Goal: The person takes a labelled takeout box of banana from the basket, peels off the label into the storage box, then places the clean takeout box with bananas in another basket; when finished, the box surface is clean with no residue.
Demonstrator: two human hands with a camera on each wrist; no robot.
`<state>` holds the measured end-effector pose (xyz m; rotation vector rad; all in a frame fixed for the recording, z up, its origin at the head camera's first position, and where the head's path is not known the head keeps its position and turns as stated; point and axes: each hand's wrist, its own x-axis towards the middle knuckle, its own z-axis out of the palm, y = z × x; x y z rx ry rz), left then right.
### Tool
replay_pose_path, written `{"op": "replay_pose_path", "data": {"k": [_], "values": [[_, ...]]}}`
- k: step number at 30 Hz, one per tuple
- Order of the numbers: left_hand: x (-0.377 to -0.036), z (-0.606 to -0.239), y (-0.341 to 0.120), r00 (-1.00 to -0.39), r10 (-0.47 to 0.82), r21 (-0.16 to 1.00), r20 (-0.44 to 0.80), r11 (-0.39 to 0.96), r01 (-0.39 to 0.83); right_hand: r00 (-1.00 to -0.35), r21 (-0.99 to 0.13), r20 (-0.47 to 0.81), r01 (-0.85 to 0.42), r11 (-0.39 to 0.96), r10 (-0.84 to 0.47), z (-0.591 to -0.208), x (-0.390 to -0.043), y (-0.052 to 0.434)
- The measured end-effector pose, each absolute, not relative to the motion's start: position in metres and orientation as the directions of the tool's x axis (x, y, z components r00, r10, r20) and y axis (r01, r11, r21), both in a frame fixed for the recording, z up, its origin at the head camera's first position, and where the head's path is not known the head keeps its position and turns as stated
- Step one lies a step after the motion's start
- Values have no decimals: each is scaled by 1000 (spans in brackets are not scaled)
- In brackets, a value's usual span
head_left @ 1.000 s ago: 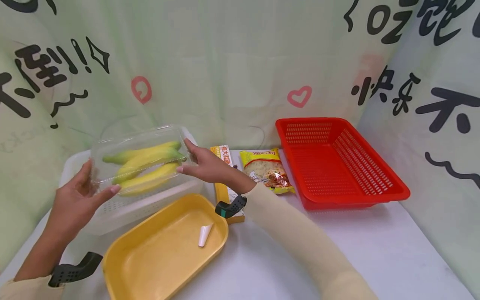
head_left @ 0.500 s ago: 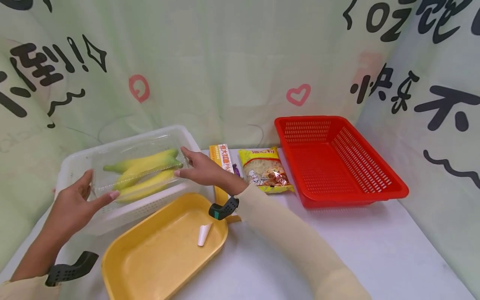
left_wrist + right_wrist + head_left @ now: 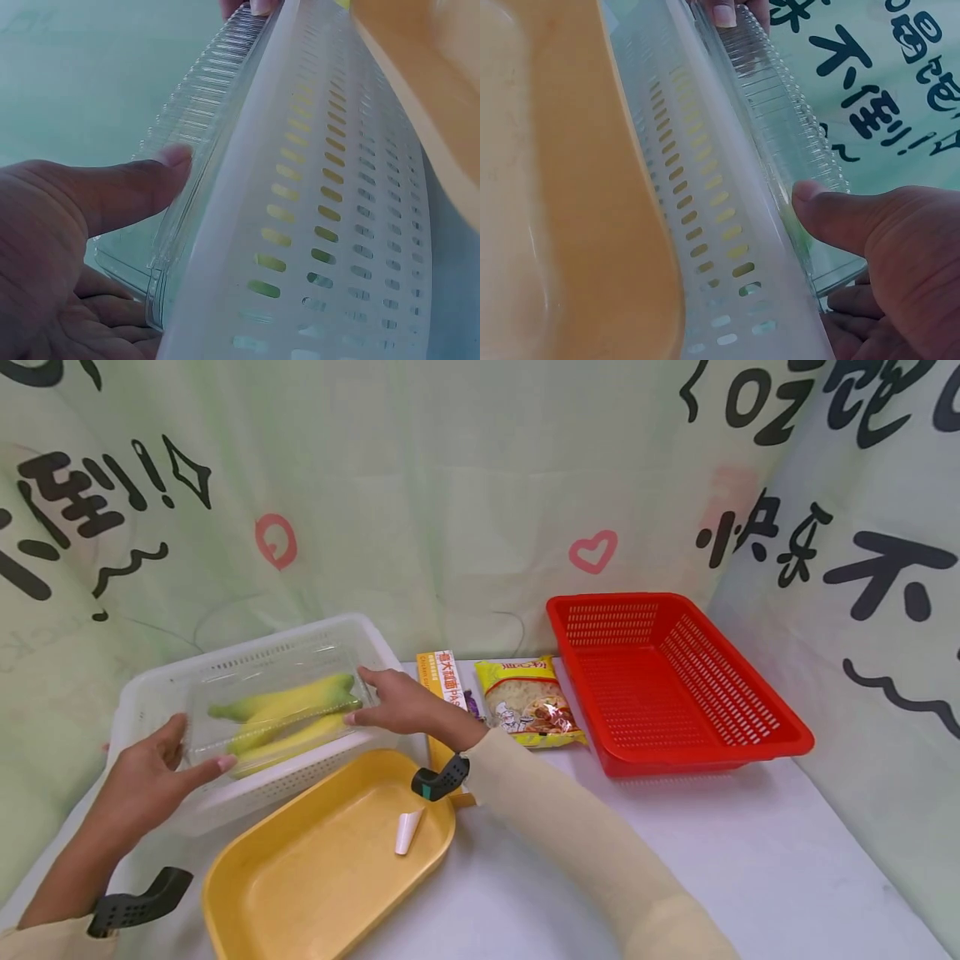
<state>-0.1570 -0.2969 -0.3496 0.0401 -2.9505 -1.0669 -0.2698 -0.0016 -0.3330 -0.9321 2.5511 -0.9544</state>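
Note:
A clear plastic box (image 3: 225, 685) with ribbed edges sits low in the white slotted basket (image 3: 150, 685), its upper part showing above the basket's rim. Several yellow-green bananas (image 3: 300, 697) show through its clear walls. My left hand (image 3: 146, 777) grips the box's left end, thumb over the near edge and fingers underneath in the left wrist view. At the opposite end my right hand (image 3: 401, 700) holds it the same way, thumb on the near edge. Yellow also shows through the basket's side slots (image 3: 332, 176) in the left wrist view.
In front of the basket stands a yellow tray (image 3: 300, 877) with a small white scrap (image 3: 407, 832) in it. An orange-and-white carton (image 3: 442, 681), partly behind my right arm, and a yellow noodle packet (image 3: 528, 702) lie rightward. Farther right is a red slotted basket (image 3: 675, 685).
The clear box with the bananas has come down from above the white basket into it, both hands lowering with it. The trays and packets have stayed in place.

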Motion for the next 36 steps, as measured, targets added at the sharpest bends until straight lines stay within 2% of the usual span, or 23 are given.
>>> {"op": "replay_pose_path", "data": {"k": [5, 13, 20, 26, 36], "values": [[-160, -351, -297, -1000, -12, 639, -9, 769, -16, -759, -649, -27, -482, 589, -651, -333, -274, -1], [-163, -351, -298, -994, -1, 622, -108, 780, -68, -761, -572, -84, -492, 657, -643, -330, -273, -6], [-168, -348, -294, -987, -61, 562, -148, 816, -134, -748, -551, -113, -501, 668, -654, -328, -273, -4], [-171, -345, -279, -994, -90, 533, -58, 839, -107, -723, -572, -77, -532, 624, -687, -329, -273, 0], [-175, -345, -256, -999, -46, 563, -10, 825, -44, -696, -707, 16, -516, 484, -718, -336, -270, 9]]}}
